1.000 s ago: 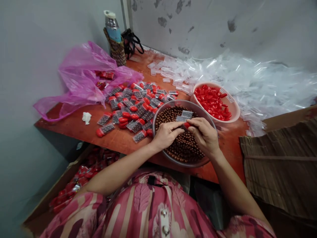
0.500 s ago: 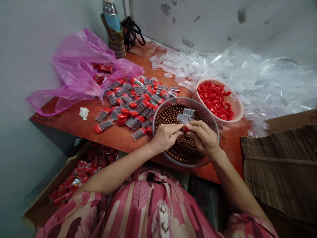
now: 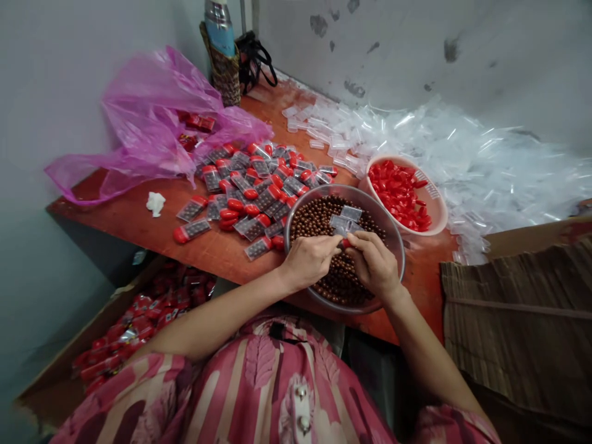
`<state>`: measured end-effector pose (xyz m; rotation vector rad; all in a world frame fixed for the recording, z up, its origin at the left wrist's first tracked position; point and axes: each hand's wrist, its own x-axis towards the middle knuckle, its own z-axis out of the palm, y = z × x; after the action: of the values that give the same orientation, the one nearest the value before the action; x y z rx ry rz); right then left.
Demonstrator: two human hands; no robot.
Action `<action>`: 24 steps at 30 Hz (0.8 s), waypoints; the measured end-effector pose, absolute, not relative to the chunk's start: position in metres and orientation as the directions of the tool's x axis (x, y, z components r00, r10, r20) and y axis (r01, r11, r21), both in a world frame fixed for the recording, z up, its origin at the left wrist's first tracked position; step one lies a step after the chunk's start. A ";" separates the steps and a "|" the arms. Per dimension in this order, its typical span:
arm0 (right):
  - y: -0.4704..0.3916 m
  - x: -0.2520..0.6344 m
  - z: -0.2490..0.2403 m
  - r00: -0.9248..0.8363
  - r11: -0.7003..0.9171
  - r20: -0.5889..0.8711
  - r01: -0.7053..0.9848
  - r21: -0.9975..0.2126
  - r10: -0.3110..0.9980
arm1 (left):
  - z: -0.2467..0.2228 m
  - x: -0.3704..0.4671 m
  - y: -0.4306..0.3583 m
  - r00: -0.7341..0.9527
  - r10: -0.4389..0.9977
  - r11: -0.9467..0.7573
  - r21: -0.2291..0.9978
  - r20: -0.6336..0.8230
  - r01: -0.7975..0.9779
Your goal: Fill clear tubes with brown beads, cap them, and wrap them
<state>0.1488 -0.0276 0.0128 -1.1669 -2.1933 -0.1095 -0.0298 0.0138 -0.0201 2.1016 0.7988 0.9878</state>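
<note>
Over the metal bowl [image 3: 402, 262] my left hand [image 3: 308, 262] and my right hand [image 3: 377, 262] meet, fingertips pinched together. Between them a red cap [image 3: 345, 244] shows, on a small case that my fingers mostly hide. Both hands are closed on this piece. Brown candy balls [image 3: 319, 216] fill the bowl beneath. Just beyond my fingertips, several clear plastic cases [image 3: 351, 213] lie on the balls. To the left is a pile of filled cases with red caps [image 3: 266, 197].
A pink basket [image 3: 441, 216] of red caps [image 3: 398, 191] stands right of the bowl, before a heap of clear cases [image 3: 499, 160]. A purple plastic bag [image 3: 139, 111], a thermos [image 3: 220, 31] and a crumpled white tissue [image 3: 155, 204] are leftward. Stacked cardboard [image 3: 518, 314] sits at right; a box of red packets [image 3: 139, 320] is below.
My view has shifted slightly. Both hands stay at the bowl, pinching the red-capped case, with the fingertips a little further apart around the cap.
</note>
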 end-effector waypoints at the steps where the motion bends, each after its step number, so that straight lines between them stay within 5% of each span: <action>1: -0.026 0.147 0.014 -0.391 0.598 0.573 0.768 -0.228 0.720 | -0.019 -0.030 0.015 0.502 0.768 -0.562 0.794 0.397 0.233; 5: -0.023 0.147 0.024 -0.360 0.582 0.526 0.734 -0.350 0.771 | -0.014 -0.029 0.020 0.482 0.802 -0.453 0.885 0.352 0.109; 10: -0.027 0.152 0.021 -0.353 0.574 0.548 0.760 -0.305 0.758 | -0.020 -0.027 0.019 0.479 0.784 -0.505 0.854 0.394 0.124; 17: -0.027 0.147 0.009 -0.046 0.398 0.493 0.659 -0.639 0.869 | -0.014 -0.026 0.021 0.487 0.812 -0.394 0.918 0.322 0.049; 24: -0.023 0.141 0.012 -0.029 0.391 0.502 0.665 -0.636 0.865 | -0.011 -0.026 0.023 0.456 0.840 -0.343 0.939 0.295 0.024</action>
<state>0.1407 -0.0232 0.0120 -1.3408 -1.7593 0.2811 -0.0256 0.0234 -0.0109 1.7118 0.7488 1.0269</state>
